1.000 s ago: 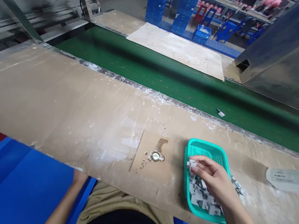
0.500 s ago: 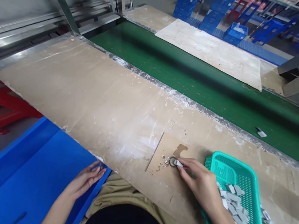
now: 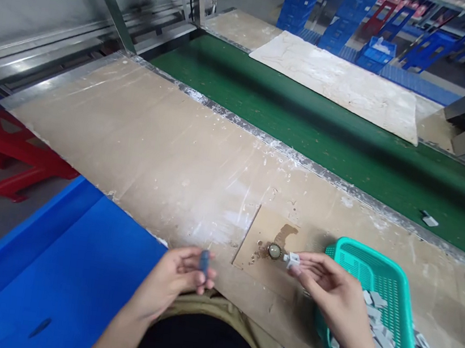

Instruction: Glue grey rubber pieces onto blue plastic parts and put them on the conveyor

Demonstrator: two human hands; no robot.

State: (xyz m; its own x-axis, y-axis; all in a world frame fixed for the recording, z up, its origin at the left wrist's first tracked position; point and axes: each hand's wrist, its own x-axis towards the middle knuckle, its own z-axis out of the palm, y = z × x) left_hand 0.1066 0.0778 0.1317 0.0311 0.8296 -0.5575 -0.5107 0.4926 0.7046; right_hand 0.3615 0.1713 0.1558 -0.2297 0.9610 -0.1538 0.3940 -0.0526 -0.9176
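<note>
Right hand, at lower right of the frame, is seen with thumb and fingertips pinched on a small white clip, the other fingers loosely curled; the clip is held just right of a small round cap, close to it, though contact cannot be judged. That cap sits on a brown card stained with a dark smear, lying flat on the bench at lower centre. Left hand, at bottom centre over the near bench edge, is half closed, a small dark blue piece being gripped upright between thumb and fingers; what the piece is cannot be made out. A teal basket stands at lower right, just behind the right wrist, and is filled in its near half with grey-white pieces; a few more are scattered on the bench beside its right rim. Beyond the bench a green belt runs across the frame, one white scrap lying on it at right. A blue bin fills the lower left, with a red stool at the left edge.
</note>
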